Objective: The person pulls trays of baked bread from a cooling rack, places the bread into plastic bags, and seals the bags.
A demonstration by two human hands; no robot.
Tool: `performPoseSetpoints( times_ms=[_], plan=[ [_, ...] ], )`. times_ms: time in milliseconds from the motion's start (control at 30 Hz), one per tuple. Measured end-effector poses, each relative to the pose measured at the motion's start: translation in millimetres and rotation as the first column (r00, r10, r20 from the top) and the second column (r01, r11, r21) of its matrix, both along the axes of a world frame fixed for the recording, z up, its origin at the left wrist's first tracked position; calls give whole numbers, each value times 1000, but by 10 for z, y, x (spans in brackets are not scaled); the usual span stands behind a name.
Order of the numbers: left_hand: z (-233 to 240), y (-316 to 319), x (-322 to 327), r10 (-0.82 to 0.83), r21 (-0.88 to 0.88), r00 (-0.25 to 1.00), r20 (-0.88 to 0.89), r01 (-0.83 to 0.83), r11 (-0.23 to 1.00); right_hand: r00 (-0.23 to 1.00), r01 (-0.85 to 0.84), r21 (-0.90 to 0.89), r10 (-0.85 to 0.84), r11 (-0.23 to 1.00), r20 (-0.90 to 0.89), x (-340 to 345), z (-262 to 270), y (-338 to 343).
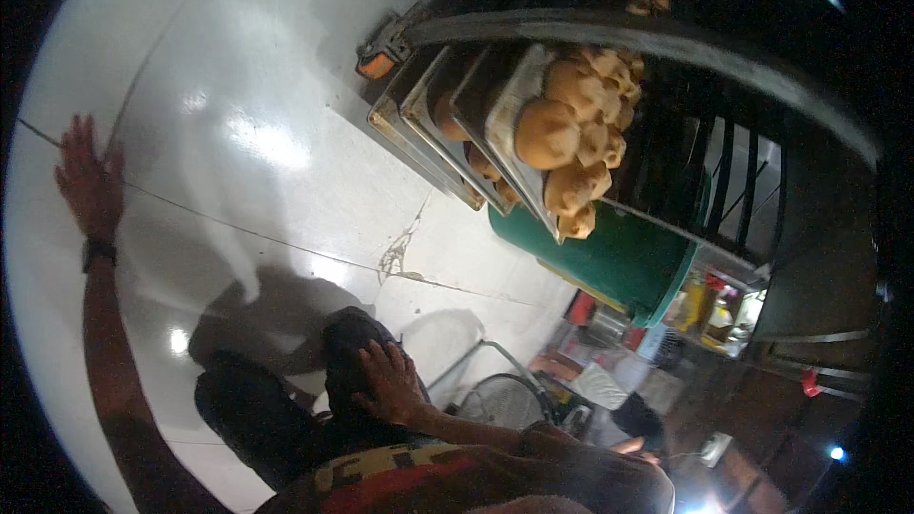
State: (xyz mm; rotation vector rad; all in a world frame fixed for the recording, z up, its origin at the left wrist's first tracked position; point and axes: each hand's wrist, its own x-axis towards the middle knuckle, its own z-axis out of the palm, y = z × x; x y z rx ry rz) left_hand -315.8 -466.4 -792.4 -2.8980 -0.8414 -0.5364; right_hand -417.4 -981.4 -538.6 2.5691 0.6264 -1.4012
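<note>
My left hand (91, 182) is stretched out at the far left above the pale floor, holding nothing, fingers spread, with a dark band (100, 251) around its wrist. Whether it touches anything there I cannot tell. My right hand (391, 385) lies on the knee of my dark trousers (350, 343), its fingers slightly apart and nothing in them. Ahead and to the right, a metal rack (628, 36) carries several sheet trays (503, 121) that jut out from it. Browned bread rolls (548, 134) sit clustered on the nearest tray; others show partly between the trays.
A green plastic bin (607, 250) stands behind the trays. Near my right forearm is a fan with a round grille (503, 403). Mixed goods (607, 325) and a white bag (601, 385) lie beyond it. An orange-marked fitting (377, 66) is at the rack's corner. The glossy floor (421, 235) has cracks.
</note>
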Motion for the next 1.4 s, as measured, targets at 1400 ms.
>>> performPoseSetpoints(
  times_ms=[1400],
  plan=[
    [2506, -2863, -4086, -5, -969, 993, -118, -117, -219, 277, -271, 753, -701, 599, 657, 905, 1915, -2246]
  ],
)
